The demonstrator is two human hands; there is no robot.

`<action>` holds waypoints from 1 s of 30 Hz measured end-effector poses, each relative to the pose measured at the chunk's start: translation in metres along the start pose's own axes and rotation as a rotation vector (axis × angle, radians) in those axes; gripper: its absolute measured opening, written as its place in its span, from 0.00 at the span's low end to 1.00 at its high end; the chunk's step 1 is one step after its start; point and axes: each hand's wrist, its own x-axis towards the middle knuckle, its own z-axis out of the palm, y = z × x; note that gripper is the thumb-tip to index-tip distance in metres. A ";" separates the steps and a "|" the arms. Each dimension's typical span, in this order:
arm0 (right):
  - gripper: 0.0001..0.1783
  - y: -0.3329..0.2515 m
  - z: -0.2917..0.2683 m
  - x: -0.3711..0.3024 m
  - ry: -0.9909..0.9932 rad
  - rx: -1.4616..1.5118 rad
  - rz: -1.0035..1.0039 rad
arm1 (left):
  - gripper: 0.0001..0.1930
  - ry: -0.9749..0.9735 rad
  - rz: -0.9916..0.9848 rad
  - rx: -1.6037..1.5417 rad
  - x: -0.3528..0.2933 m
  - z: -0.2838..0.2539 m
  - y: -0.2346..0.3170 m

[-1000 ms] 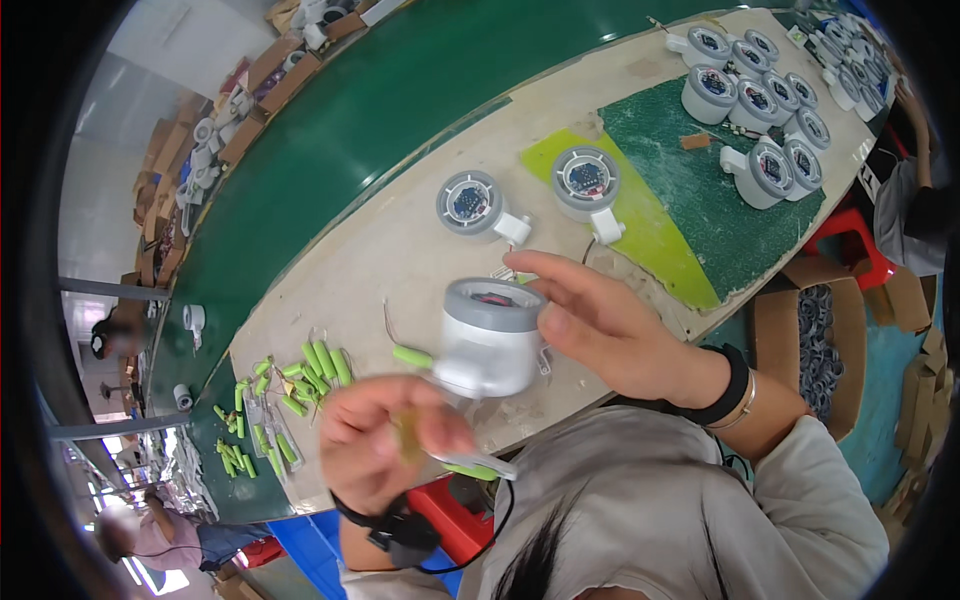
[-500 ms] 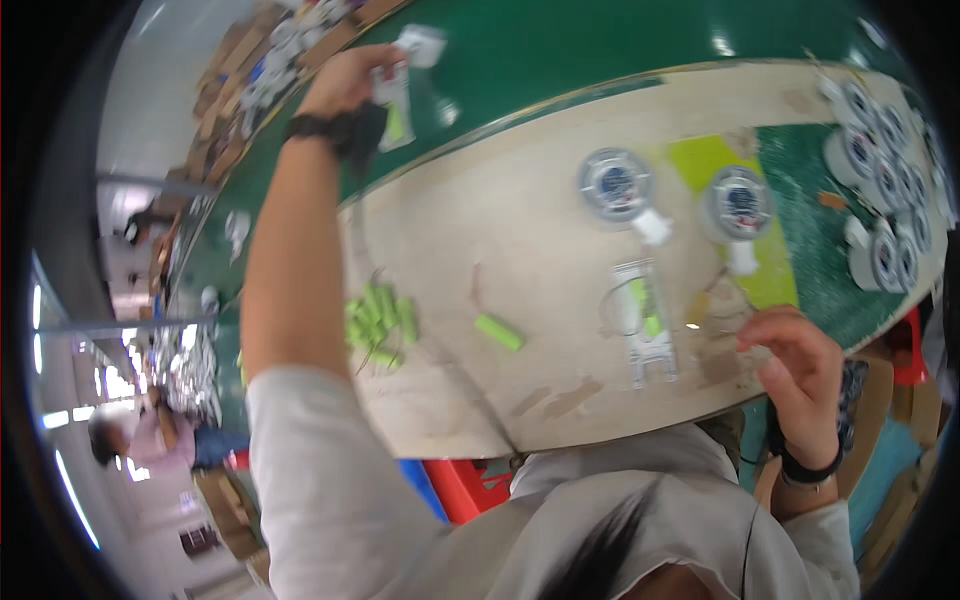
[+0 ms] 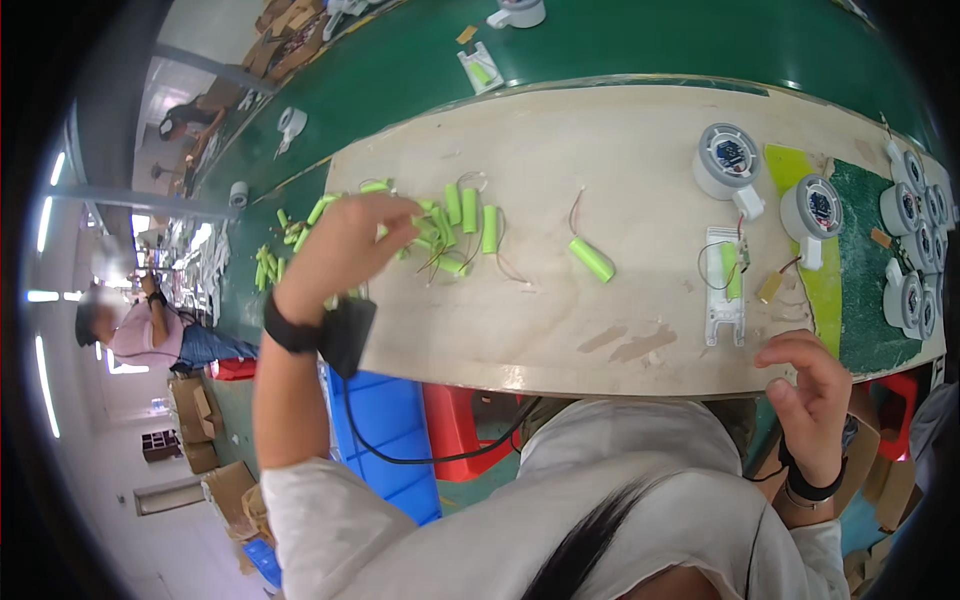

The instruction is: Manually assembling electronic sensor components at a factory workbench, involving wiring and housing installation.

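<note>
My left hand (image 3: 345, 245) hovers over the left part of the pale board, its fingers loosely bent and apart. Below and beside it lies a pile of green cylindrical battery cells (image 3: 488, 230) with thin wires. One single cell (image 3: 592, 260) lies apart, nearer the middle. At the board's front edge on the right, my right hand (image 3: 808, 390) is half curled, thumb and fingers apart, with nothing between them. Just beyond it rests a white plastic housing (image 3: 724, 310) holding a green cell (image 3: 732, 270) and a small circuit board.
Round grey-white units with circuit boards (image 3: 727, 160) stand on the right, several more (image 3: 905, 208) clustered at the edge. Another white housing (image 3: 481, 70) lies on the green surface beyond the board. A red stool (image 3: 460, 430) and blue crate (image 3: 385, 430) are below; a seated person (image 3: 150, 330) is at far left.
My left hand has let go of the white housing with a green cell on the far green surface and come back toward me, over the pile of cells. My right hand has barely moved.
</note>
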 end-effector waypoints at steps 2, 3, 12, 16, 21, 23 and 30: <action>0.14 -0.009 0.009 -0.001 -0.048 -0.067 -0.043 | 0.09 0.098 -0.098 0.009 -0.035 0.016 -0.013; 0.14 -0.013 0.014 -0.001 -0.064 -0.062 -0.062 | 0.09 0.252 -0.228 -0.037 -0.055 0.022 -0.033; 0.13 -0.027 0.045 -0.005 -0.167 -0.170 -0.108 | 0.16 0.491 -0.607 -0.022 -0.127 0.056 -0.089; 0.12 -0.033 0.060 -0.001 -0.193 -0.179 -0.142 | 0.15 0.442 -0.637 0.011 -0.120 0.073 -0.089; 0.12 -0.033 0.067 0.002 -0.288 -0.223 -0.191 | 0.15 0.448 -0.512 -0.055 -0.134 0.083 -0.099; 0.11 -0.034 0.068 0.002 -0.293 -0.226 -0.185 | 0.14 0.526 -0.436 -0.103 -0.137 0.082 -0.098; 0.11 -0.033 0.070 0.002 -0.322 -0.213 -0.176 | 0.16 0.472 -0.564 0.127 -0.146 0.086 -0.099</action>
